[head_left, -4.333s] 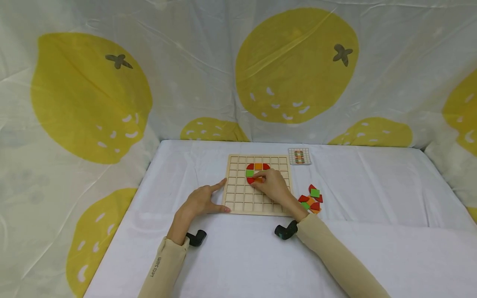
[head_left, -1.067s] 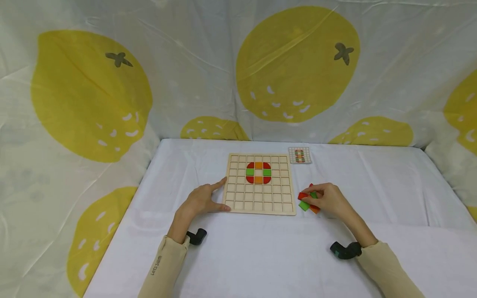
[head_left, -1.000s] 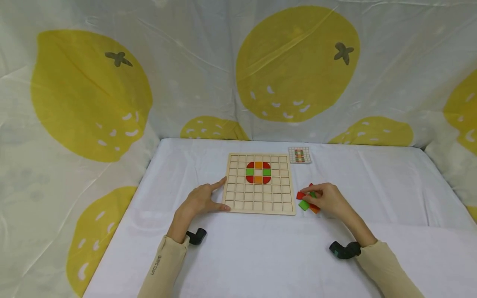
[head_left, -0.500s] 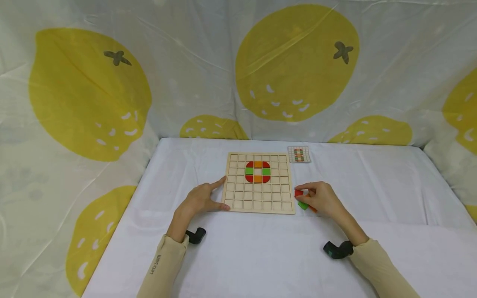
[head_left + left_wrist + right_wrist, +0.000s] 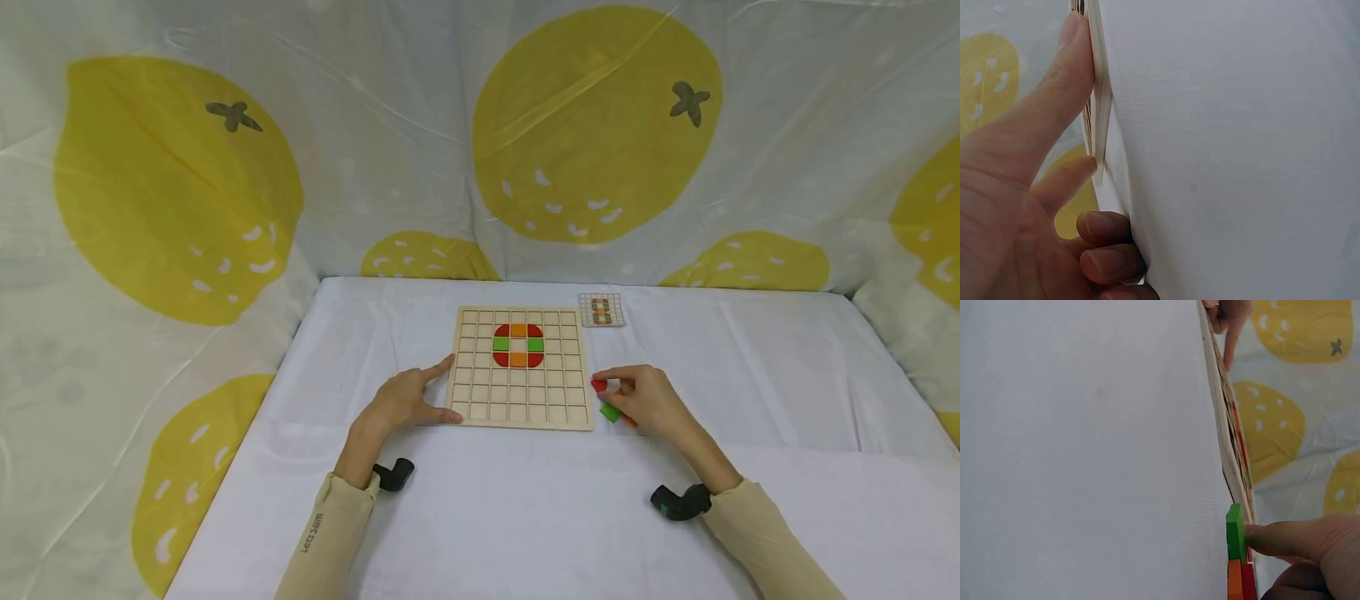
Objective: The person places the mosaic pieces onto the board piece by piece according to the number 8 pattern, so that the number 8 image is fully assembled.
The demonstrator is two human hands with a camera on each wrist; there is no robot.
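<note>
Red tile [image 5: 598,386], pinched in right grip [image 5: 645,398], beside board [image 5: 518,412]

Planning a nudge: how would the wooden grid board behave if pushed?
The board is probably stiff, being flat and apparently wooden. Lying flat on the cloth, it should slide rather than tip. Its tiles would likely ride along, appearing inset.

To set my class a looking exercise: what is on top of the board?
Eight tiles form a ring on the board: four red tiles at the corners, two orange tiles, and two green tiles, around a bare middle square. The squares beneath the tiles are covered.
</note>
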